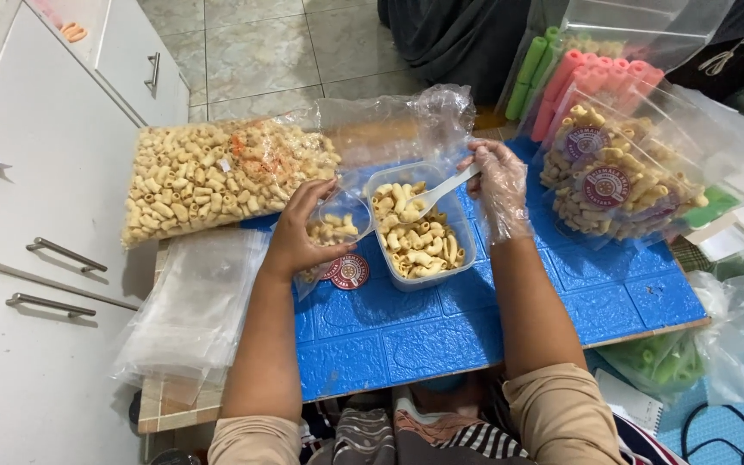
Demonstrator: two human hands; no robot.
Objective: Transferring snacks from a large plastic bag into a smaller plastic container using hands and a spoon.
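Note:
My left hand holds open a small clear pouch with a round red sticker, partly filled with tan tube-shaped snacks. Just right of it stands a clear plastic tub holding more of the same snacks. My right hand, in a thin clear plastic glove, grips a white plastic spoon whose bowl dips into the tub. Both rest on a blue embossed mat.
A big clear bag of snacks lies at the back left. Filled stickered pouches pile at the right, with pink and green sticks behind. A stack of empty clear pouches lies left. White cabinet drawers stand beside.

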